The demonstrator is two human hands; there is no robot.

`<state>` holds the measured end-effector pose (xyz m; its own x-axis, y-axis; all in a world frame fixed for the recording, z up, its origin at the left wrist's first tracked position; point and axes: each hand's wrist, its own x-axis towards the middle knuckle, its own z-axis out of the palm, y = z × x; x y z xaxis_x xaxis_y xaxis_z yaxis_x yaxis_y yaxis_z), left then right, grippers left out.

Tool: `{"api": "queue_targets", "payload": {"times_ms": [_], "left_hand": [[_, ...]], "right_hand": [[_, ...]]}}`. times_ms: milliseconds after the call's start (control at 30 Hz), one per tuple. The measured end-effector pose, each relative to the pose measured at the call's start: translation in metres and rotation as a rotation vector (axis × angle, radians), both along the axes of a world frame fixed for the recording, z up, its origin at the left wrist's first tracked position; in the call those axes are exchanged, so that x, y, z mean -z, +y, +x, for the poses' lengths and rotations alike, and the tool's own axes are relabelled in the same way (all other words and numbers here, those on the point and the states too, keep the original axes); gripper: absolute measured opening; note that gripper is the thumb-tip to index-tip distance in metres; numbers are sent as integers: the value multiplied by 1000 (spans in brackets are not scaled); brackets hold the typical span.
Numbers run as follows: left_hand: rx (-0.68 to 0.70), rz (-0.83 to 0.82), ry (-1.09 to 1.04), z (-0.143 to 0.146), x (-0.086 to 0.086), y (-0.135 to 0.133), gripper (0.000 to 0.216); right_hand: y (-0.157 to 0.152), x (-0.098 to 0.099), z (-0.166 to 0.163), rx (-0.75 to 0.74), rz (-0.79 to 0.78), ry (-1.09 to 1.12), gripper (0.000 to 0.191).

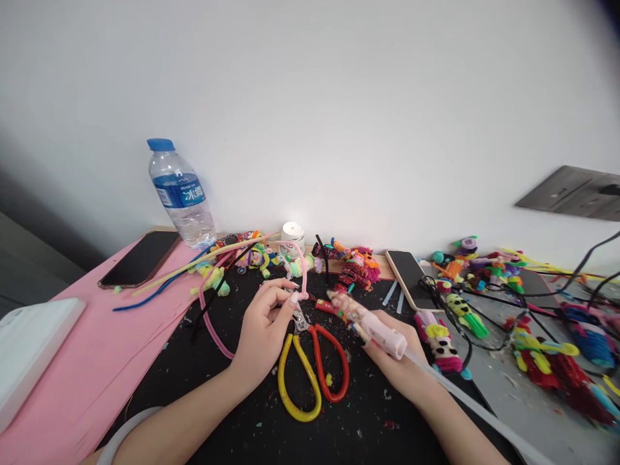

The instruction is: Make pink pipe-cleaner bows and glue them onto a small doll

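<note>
My left hand [261,332] pinches a pale pink pipe cleaner [304,268] between thumb and fingers; it loops up and back over the mat. In my right hand [404,365] is a pink glue gun [387,337], its glue-crusted nozzle pointing left toward the pipe cleaner but apart from it. A long translucent glue stick [472,402] runs out of the gun's rear. Between my hands lie scissors [301,321] with one yellow and one red handle, their blades partly hidden by my left hand. A red-labelled item [325,306] sits just behind them, partly covered.
A water bottle [179,194] leans against the wall beside a dark phone [140,258]. Pipe-cleaner dolls [356,268] line the back edge, with a white jar [292,236] among them. Another phone [411,278], black cables [477,342] and more dolls [440,345] lie right. Scraps dot the black mat [232,413].
</note>
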<state>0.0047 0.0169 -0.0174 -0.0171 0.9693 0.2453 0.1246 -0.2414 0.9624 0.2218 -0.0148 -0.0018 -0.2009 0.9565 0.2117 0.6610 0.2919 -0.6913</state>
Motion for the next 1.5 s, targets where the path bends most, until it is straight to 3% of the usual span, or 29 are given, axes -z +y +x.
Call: {"api": "queue_targets", "payload": {"times_ms": [200,300,433,567,667,767,900,1067,1333,1500], "left_hand": [[0,13,9,0,1,-1,19],[26,31,12,1,0,-3,18],[43,64,31,1,1,-4,17],[64,112,85,1,0,-7,16],[106,161,160,1,-1,-11,16],[173,246,282,1,-3,-14,17],[356,289,405,3,-1,-18,18],[462,267,514,7,-2,-19,18],[501,303,646,8,-6,-19,18],[515,302,617,8,-4,-21,15]], "right_hand": [[10,7,14,431,149,-176,31],[17,16,24,509,203,-353,40],[19,25,29,598,197,-638,36],[18,21,25,635,175,-686,46],[15,11,22,553,241,-464,42],[9,4,14,272,216,-85,25],[-3,5,-7,-14,133,181,19],[-10,9,-26,-16,11,242,18],[-10,11,-24,-17,47,191,14],[-11,10,-26,-21,63,164,11]]}}
